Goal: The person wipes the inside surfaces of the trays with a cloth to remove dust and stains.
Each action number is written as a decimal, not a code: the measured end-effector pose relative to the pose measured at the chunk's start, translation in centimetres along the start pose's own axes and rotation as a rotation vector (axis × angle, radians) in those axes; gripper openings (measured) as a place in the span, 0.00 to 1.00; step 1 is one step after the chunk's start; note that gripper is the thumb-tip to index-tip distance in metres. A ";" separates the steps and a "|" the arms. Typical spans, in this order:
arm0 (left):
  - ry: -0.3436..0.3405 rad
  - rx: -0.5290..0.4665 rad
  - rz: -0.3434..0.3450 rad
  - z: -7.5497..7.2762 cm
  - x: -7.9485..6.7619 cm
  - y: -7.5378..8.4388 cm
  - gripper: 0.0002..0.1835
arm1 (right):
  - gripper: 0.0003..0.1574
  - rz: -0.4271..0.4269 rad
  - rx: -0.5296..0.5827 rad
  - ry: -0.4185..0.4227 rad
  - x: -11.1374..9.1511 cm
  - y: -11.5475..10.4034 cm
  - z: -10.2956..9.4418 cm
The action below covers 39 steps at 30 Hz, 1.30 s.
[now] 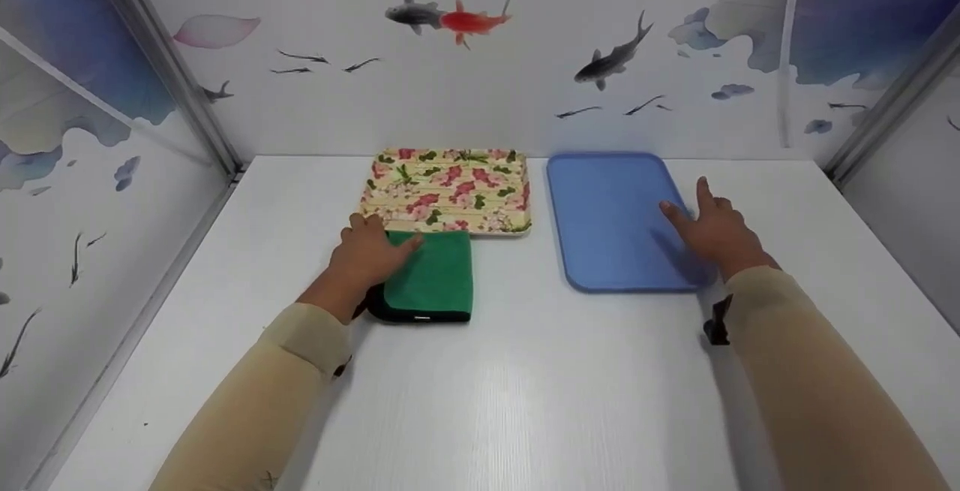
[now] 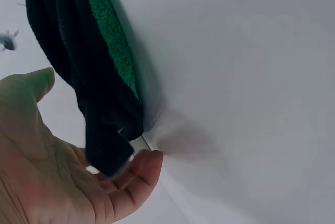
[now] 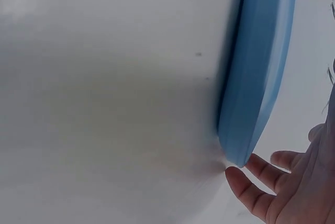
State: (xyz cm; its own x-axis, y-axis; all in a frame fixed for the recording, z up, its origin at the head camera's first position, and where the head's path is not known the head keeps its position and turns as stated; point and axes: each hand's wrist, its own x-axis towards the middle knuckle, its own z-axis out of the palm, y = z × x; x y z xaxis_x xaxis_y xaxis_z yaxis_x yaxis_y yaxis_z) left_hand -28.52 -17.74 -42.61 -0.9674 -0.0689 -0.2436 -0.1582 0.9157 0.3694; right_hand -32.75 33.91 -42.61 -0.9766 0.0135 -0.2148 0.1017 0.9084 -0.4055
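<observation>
A folded cloth (image 1: pixel 431 273), green on top with a black underside, lies before the floral tray (image 1: pixel 450 191). My left hand (image 1: pixel 369 251) is at the cloth's left side, the thumb overlapping its green top in the head view. From the left wrist, the thumb stands apart from the dark folds (image 2: pixel 73 51) and the loosely bent fingers (image 2: pixel 138 182) are at a hanging dark corner. My right hand (image 1: pixel 720 232) is over the right edge of a blue tray (image 1: pixel 615 221), thumb and forefinger spread. In the right wrist view, its fingertips (image 3: pixel 235 177) are right at the tray's corner.
Both trays lie towards the back of the white table (image 1: pixel 495 401). Behind them rises a white panel (image 1: pixel 480 100) printed with fish and petals. Side panels (image 1: pixel 112 251) in metal frames stand at the left and right.
</observation>
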 end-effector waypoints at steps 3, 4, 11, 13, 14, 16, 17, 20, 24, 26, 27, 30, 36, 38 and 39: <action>-0.018 -0.004 -0.016 -0.1 -0.5 -0.2 0.56 | 0.72 0.016 0.010 -0.018 0.2 0.2 -0.1; -0.028 -0.008 -0.024 -0.1 -0.6 -0.3 0.55 | 0.73 0.022 0.013 -0.026 0.2 0.2 -0.1; -0.075 -0.050 -0.063 -0.1 -1.3 -0.4 0.52 | 0.76 0.055 0.050 -0.069 0.6 1.1 -0.3; -0.077 -0.043 -0.053 -0.1 -1.3 -0.4 0.49 | 0.76 0.063 0.070 -0.072 0.6 1.2 -0.2; -0.076 -0.040 -0.047 -0.2 -1.2 -0.5 0.47 | 0.76 0.067 0.079 -0.076 0.6 1.3 -0.2; -0.072 -0.027 -0.033 -0.2 -1.2 -0.5 0.43 | 0.76 0.075 0.101 -0.081 0.5 1.4 -0.2; -0.072 -0.027 -0.029 -0.3 -1.1 -0.5 0.42 | 0.75 0.079 0.110 -0.084 0.4 1.4 -0.2; -0.081 -0.041 -0.033 -0.4 -1.0 -0.6 0.39 | 0.73 0.079 0.114 -0.091 0.0 1.3 -0.3; -0.098 -0.075 -0.043 -0.5 -0.8 -0.8 0.37 | 0.66 0.064 0.096 -0.088 -0.3 1.1 -0.5; -0.108 -0.080 -0.047 -0.6 -0.6 -1.0 0.38 | 0.61 0.055 0.088 -0.085 -0.3 1.1 -0.5; -0.112 -0.081 -0.049 -0.7 -0.6 -1.0 0.38 | 0.59 0.051 0.083 -0.085 -0.3 1.1 -0.5; -0.127 -0.075 -0.057 -0.7 -0.6 -1.0 0.38 | 0.54 0.045 0.084 -0.077 -0.2 1.2 -0.5; -0.137 -0.081 -0.067 -0.9 -0.9 -0.8 0.38 | 0.45 0.055 0.079 -0.043 0.2 1.6 -0.2; -0.137 -0.090 -0.067 -1.0 -0.9 -0.8 0.38 | 0.43 0.065 0.078 -0.034 0.3 1.7 -0.1; -0.137 -0.096 -0.068 -1.0 -1.0 -0.8 0.38 | 0.41 0.066 0.078 -0.028 0.2 1.6 -0.1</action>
State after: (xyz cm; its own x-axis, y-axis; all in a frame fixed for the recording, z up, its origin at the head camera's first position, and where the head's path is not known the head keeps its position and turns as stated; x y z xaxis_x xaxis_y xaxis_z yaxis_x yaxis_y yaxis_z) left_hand -27.65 -18.80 -41.77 -0.9190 -0.0689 -0.3881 -0.2469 0.8681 0.4306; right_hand -32.83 35.43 -43.28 -0.9617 0.0594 -0.2678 0.1811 0.8706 -0.4574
